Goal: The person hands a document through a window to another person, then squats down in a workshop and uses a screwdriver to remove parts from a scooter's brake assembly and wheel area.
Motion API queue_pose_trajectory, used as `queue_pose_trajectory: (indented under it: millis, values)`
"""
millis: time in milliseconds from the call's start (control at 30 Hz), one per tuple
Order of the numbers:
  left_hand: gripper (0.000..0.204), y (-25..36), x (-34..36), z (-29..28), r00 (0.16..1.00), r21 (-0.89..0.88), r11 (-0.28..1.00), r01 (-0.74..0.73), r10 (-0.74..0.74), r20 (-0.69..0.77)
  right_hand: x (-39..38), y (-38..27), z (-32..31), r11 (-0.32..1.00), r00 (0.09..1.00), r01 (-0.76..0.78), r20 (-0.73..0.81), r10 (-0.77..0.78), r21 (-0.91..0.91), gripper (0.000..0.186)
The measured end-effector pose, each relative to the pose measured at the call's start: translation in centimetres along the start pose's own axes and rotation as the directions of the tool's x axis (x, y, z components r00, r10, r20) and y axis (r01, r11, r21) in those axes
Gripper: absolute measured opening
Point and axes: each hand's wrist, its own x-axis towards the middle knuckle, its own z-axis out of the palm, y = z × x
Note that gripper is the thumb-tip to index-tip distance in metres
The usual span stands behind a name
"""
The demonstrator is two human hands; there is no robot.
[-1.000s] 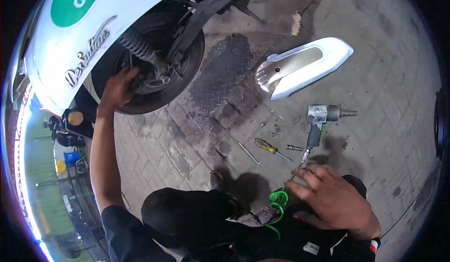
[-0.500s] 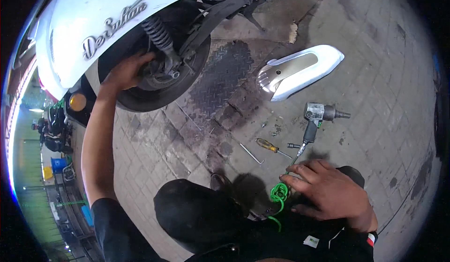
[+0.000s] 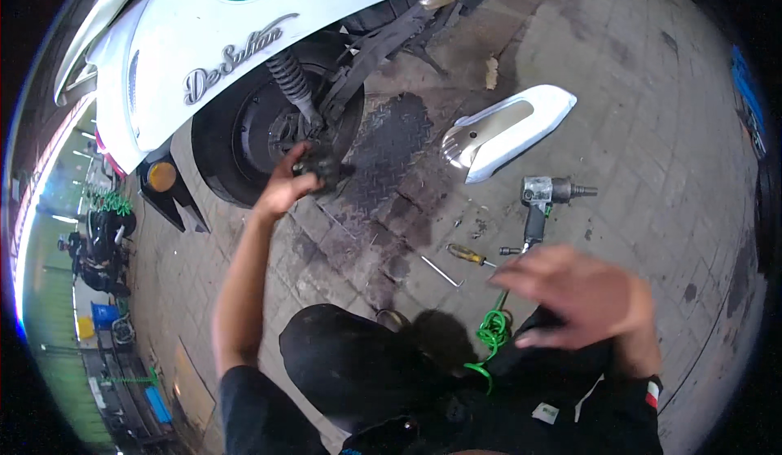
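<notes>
Close to the scooter's rear wheel (image 3: 236, 158), my left hand (image 3: 281, 190) is closed around a dark, grimy metal part (image 3: 322, 170). Its shape suggests a brake caliper, but the exact kind is not clear. The part is just below the coil-spring shock absorber (image 3: 289, 76), in front of the wheel hub; whether it touches the hub I cannot tell. Over my right knee, my right hand (image 3: 582, 300) is smeared by motion, its fingers stretched out and thumb apart, with nothing seen in it. A green coiled air hose (image 3: 493, 330) lies beside it.
An impact wrench (image 3: 535, 219) lies on the paving, near a yellow-handled screwdriver (image 3: 466, 253), a hex key (image 3: 441, 271) and small loose fasteners (image 3: 477, 231). Farther off is a white-and-silver cover (image 3: 521, 133). The white scooter body (image 3: 163, 56) overhangs the wheel.
My left hand has come off the wheel hub, moving right and toward me with the dark part in it. My right hand has lifted slightly. The view has shifted a little.
</notes>
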Motion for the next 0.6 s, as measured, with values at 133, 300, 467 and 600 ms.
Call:
queue_pose_trajectory:
  millis: [133, 300, 467, 600]
  values:
    - [0.074, 1.0, 1.4, 6.3, 0.987, -0.568, 0.823, 0.014, -0.103, -0.125, -2.2, 7.3, -1.3, 0.951, 0.964, -0.1, -0.209, 0.166, 0.293, 0.075]
    - [0.051, 0.2, 3.6, 7.7, 0.976, -0.736, 0.675, -0.048, -0.126, -0.179, 0.1, 22.7, 11.0, 0.872, 0.838, -0.471, -0.24, 0.49, 0.136, 0.071]
    - [0.053, 2.6, 2.6, 7.0, 0.96, -0.914, 0.385, -0.128, -0.184, -0.212, 5.3, 21.8, 26.6, 0.952, 0.947, -0.3, -0.141, 0.29, -0.056, 0.066]
    - [0.059, 2.7, 2.6, 7.7, 0.959, -0.912, 0.386, -0.14, -0.176, -0.221, 7.9, 21.0, 30.5, 0.913, 0.917, -0.396, -0.101, 0.387, -0.099, 0.065]
